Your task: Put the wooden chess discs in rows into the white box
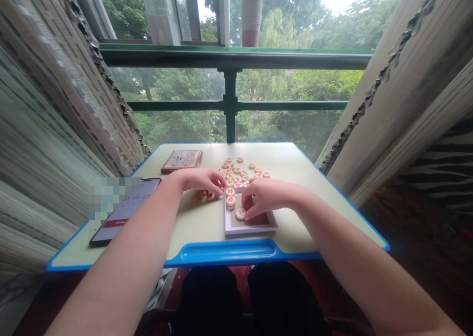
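A shallow pale box (251,230) sits near the front of the table, with Chinese chess pieces inside. Along its left side are a red-marked piece (230,192) and a short stack of pieces (231,201). My right hand (260,198) reaches into the box, thumb and fingers pinched on a chess piece (241,213) at the bottom. At the box's upper left corner is my left hand (205,181), fingers curled and fingertips at the rim. Beyond the box lies a loose group of chess pieces (237,170), some hidden behind my right hand.
A flat box lid with writing (182,161) rests at the back left of the table (295,168). A phone (127,213) showing a timer lies at the left, partly behind my forearm. The blue front edge has a tray groove (229,251). Curtains flank the table; a green railing (231,104) stands beyond.
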Demonstrator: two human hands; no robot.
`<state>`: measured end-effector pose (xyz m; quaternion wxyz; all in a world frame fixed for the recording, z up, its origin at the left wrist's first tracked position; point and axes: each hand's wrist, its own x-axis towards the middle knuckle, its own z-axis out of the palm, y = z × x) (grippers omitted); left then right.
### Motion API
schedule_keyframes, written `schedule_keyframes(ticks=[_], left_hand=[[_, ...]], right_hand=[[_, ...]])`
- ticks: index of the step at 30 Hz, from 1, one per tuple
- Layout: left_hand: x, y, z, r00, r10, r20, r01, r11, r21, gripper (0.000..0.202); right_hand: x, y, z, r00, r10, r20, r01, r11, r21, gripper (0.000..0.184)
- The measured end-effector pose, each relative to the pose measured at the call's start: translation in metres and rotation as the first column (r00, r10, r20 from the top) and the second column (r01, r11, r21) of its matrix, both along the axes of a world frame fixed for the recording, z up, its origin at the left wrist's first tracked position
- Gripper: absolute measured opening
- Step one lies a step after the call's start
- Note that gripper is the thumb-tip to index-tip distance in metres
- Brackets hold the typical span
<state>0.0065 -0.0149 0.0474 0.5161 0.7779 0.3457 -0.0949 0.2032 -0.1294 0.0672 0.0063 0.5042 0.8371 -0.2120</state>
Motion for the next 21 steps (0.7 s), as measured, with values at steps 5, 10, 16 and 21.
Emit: schedule_keyframes(ticks=[5,10,16,21], left_hand=[[-0.0001,-0.0002,0.0000,1.000,0.010,0.004,-0.010,0.999,-0.031,0.055],[0.0010,0.0007,-0.0008,1.000,-0.003,0.004,0.003,1.000,-0.011,0.053],[0.0015,0.0017,-0.0015,1.000,-0.018,0.000,0.018,1.000,-0.013,0.053],[0.0012,0.0031,-0.0031,1.000,-0.018,-0.004,0.018,1.000,-0.003,0.054]], right_hand=[[-0.0004,-0.0004,-0.0012,1.000,0.013,0.008,-0.013,1.000,0.015,0.029],[-0.0028,-0.0011,-0.0034,0.998,0.057,-0.015,-0.057,0.998,0.025,0.021],[-0.0042,-0.0003,-0.0065,0.998,0.061,-0.031,-0.060,0.998,0.030,0.020],[-0.0055,0.0001,-0.0084,0.997,0.072,-0.037,-0.069,0.995,0.068,0.019]])
